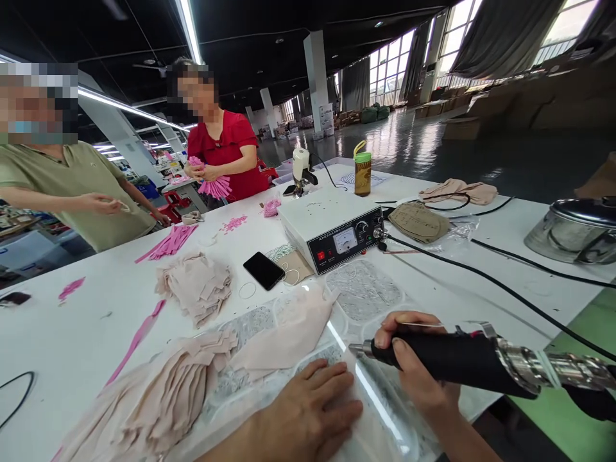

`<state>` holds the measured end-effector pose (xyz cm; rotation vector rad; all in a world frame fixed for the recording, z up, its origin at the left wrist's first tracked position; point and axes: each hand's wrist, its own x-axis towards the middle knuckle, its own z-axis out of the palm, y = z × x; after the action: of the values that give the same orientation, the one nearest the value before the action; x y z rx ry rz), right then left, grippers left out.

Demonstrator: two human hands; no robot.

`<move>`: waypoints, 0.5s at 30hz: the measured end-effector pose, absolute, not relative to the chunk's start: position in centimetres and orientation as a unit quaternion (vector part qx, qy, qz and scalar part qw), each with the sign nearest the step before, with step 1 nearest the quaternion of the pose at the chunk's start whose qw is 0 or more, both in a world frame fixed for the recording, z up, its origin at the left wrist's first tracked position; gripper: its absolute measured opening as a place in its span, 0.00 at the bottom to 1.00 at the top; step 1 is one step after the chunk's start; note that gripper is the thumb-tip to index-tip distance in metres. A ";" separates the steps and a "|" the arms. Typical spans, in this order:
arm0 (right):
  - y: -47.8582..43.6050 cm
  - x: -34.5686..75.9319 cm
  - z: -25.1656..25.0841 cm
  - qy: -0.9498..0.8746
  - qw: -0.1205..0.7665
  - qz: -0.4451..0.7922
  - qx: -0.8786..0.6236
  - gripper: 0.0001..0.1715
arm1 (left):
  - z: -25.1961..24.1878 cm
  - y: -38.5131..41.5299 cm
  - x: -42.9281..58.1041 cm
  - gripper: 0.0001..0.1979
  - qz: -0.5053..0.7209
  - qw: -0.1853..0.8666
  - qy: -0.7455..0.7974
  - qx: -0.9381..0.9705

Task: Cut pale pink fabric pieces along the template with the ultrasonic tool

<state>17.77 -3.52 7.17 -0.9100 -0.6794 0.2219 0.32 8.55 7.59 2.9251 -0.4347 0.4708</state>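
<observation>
black cylindrical tool (452,362), metal-tipped; creased beige fabric (286,340)

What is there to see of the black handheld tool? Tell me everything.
The black handheld tool has a thick, cylindrical, matte-looking body, a narrow silvery tip and a metal-looking rear wrapped with a pale band. The right hand grips it near the front, tip pointing left, beside the left hand. Whether the tip touches anything is unclear.
</observation>
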 end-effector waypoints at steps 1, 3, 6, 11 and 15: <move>-3.6 17.7 7.1 -0.320 0.837 0.105 -0.431 0.07 | 7.5 8.7 0.3 0.14 0.154 0.076 -0.146 0.974; -3.7 17.6 7.1 -0.315 0.839 0.105 -0.431 0.07 | 7.5 8.9 0.4 0.15 0.147 0.079 -0.151 0.974; -3.8 17.7 7.0 -0.311 0.841 0.106 -0.431 0.07 | 7.5 9.1 0.6 0.15 0.127 0.078 -0.166 0.975; -3.7 17.8 7.3 -0.302 0.843 0.103 -0.433 0.06 | 7.8 9.4 0.9 0.15 0.102 0.065 -0.180 0.976; -3.8 17.7 7.6 -0.287 0.848 0.097 -0.434 0.07 | 8.0 9.6 1.2 0.15 0.096 0.070 -0.190 0.975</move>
<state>17.69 -3.76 7.58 -0.9156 -0.6049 0.2044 1.22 9.64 8.02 2.9327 -0.5729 0.2887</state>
